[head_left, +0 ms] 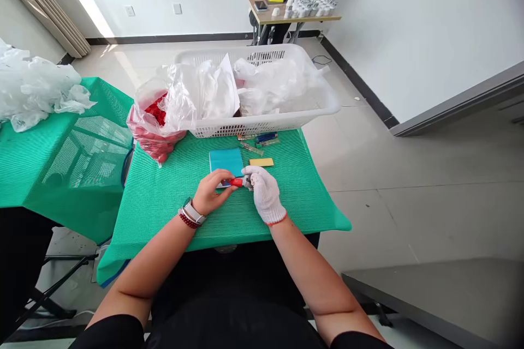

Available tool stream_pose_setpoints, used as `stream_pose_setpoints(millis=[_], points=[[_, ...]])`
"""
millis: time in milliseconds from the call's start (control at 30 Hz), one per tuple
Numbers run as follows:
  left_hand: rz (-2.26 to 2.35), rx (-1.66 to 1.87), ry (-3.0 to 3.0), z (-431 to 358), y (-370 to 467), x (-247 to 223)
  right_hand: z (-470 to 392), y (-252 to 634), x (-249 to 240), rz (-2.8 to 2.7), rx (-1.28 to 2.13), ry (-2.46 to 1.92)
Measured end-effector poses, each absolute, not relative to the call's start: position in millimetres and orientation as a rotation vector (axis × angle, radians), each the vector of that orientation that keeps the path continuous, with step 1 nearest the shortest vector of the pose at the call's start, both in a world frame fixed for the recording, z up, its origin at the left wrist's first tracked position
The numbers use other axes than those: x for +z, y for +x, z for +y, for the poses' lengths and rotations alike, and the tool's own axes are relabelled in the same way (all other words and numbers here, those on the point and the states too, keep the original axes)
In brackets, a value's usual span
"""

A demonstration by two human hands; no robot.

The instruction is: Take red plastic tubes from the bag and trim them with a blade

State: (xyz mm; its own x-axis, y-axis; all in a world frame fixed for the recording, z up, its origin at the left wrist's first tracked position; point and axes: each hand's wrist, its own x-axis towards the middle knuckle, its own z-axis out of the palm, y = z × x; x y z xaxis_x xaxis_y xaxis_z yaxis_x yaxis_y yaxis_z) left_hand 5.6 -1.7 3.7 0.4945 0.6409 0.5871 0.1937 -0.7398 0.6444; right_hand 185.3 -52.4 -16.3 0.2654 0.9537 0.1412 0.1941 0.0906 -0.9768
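Note:
Over the near part of the green mesh-covered table, my bare left hand pinches a small red plastic piece between thumb and fingers. My right hand, in a white knitted glove, closes on a small grey piece at the red piece's right end. The two pieces meet or are joined; which, I cannot tell. Just behind my left hand lies a flat blue pad, partly covered by my fingers. A yellow block rests beyond my gloved fingertips.
A white plastic basket of clear bags stands at the table's back. Left of it sits a bag of red pieces. Pens lie before the basket. Another green-covered table is at left. A person works at a far desk.

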Motion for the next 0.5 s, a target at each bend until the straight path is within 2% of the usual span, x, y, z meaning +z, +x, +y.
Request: stream_pose_setpoints(millis=[500], points=[[0.685, 1.199, 2.246, -1.2, 6.3, 3.0, -55.0, 186.2, -18.0, -1.285, 0.684, -1.348]])
